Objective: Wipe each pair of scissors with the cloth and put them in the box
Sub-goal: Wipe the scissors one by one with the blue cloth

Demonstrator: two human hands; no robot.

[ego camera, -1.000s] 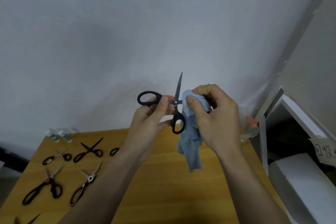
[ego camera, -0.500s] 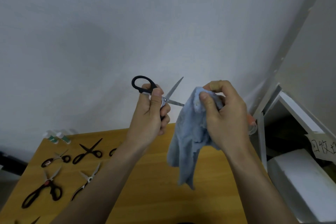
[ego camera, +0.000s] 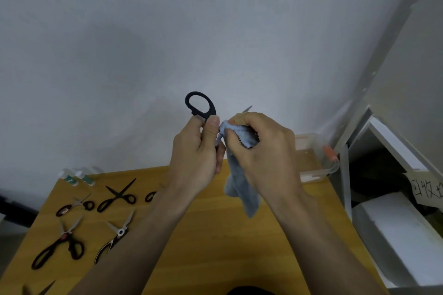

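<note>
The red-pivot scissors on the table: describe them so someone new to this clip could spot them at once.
Start at the wooden table and go to its left side, where several scissors lie loose. In the row nearer the camera, the red-pivot scissors lie furthest left, tips pointing away. They have thick black handles, and their red pivot sets them apart from the white-pivot pair just to their right.

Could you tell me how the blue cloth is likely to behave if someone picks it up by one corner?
The cloth would probably hang limp: below the right hand gripping it, its free end droops in soft folds. It looks light, since the bunched part stays up in a mere pinch. Its nappy surface suggests it would not slip easily from the fingers.
</note>
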